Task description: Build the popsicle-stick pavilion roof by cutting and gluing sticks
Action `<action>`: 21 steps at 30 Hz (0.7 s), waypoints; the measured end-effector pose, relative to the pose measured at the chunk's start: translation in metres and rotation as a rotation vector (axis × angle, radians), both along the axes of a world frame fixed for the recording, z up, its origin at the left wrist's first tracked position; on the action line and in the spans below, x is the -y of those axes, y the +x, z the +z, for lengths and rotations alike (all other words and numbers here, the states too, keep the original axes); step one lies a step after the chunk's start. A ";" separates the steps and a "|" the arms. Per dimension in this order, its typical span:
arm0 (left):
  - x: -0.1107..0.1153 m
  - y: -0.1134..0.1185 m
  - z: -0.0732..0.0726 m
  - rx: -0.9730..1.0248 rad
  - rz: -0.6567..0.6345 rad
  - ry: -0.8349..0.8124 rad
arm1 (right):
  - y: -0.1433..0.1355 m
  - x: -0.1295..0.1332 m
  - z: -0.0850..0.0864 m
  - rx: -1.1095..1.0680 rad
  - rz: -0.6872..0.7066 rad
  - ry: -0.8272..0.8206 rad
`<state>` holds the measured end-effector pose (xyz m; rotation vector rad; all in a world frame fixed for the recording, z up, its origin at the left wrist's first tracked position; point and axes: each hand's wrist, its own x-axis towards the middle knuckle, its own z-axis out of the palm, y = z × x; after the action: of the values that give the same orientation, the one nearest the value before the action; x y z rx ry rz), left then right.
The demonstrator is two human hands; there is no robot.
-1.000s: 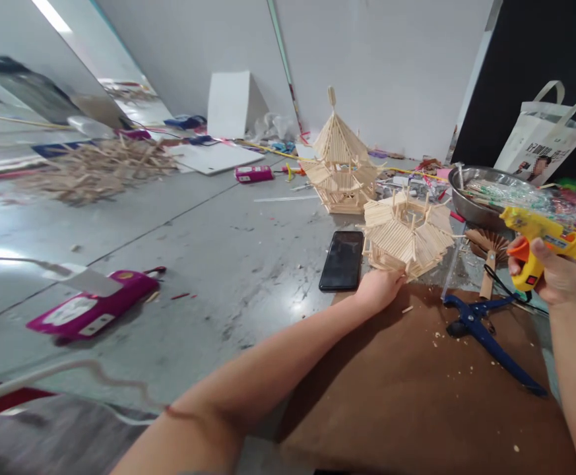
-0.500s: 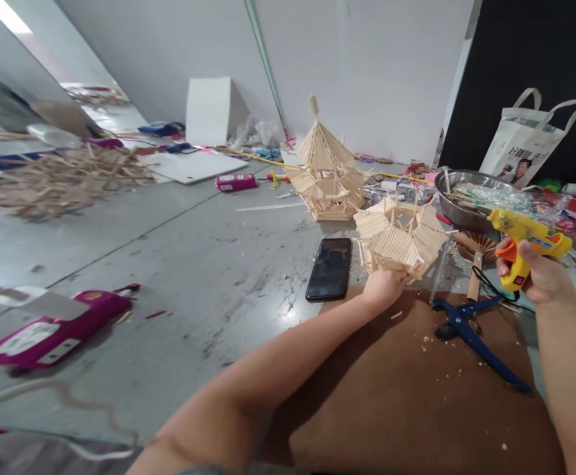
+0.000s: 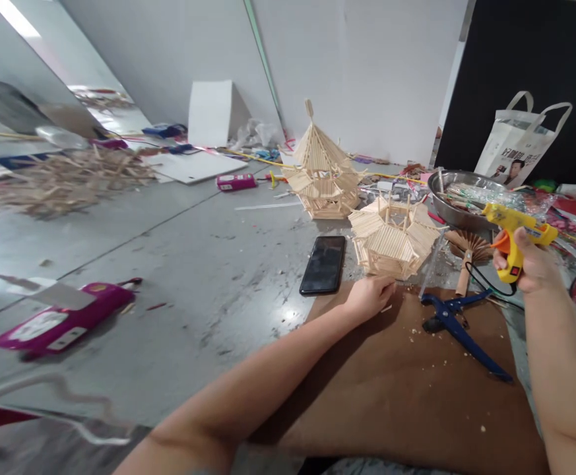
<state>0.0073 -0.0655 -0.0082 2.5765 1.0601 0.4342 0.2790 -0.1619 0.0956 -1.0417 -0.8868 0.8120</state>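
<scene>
My left hand (image 3: 369,298) rests at the board's far edge, just in front of a small open-topped stick pavilion (image 3: 391,241). Its fingers are curled together; what they hold, if anything, is hidden. A short bit of stick (image 3: 386,309) lies by the fingers. In my right hand (image 3: 535,267), raised on the right, is a yellow glue gun (image 3: 520,227), its nozzle pointing left and a finger at the orange trigger. Blue-handled cutters (image 3: 466,336) lie on the brown board (image 3: 416,409) between my forearms.
Behind stands a taller stick pagoda (image 3: 320,171). A black phone (image 3: 323,265) lies left of the small pavilion. Around are a metal bowl (image 3: 448,210), a folding fan (image 3: 466,251), a white bag (image 3: 510,145), a magenta power strip (image 3: 64,323) and a stick pile (image 3: 74,178).
My left hand has drawn back slightly from the small pavilion's base towards me. My right hand still holds the glue gun up. The whole view has shifted a little.
</scene>
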 end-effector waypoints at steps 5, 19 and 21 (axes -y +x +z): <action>0.003 -0.003 -0.007 0.063 -0.028 -0.005 | -0.004 -0.001 -0.001 -0.002 -0.049 -0.035; 0.007 -0.003 -0.002 0.015 -0.095 -0.019 | 0.017 0.004 -0.020 -0.032 -0.125 -0.291; 0.007 -0.003 -0.002 0.009 -0.104 -0.016 | 0.022 0.013 -0.027 -0.055 -0.199 -0.352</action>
<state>0.0046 -0.0726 -0.0107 2.5990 0.9177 0.4094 0.3015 -0.1748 0.0685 -1.3845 -0.5923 0.8406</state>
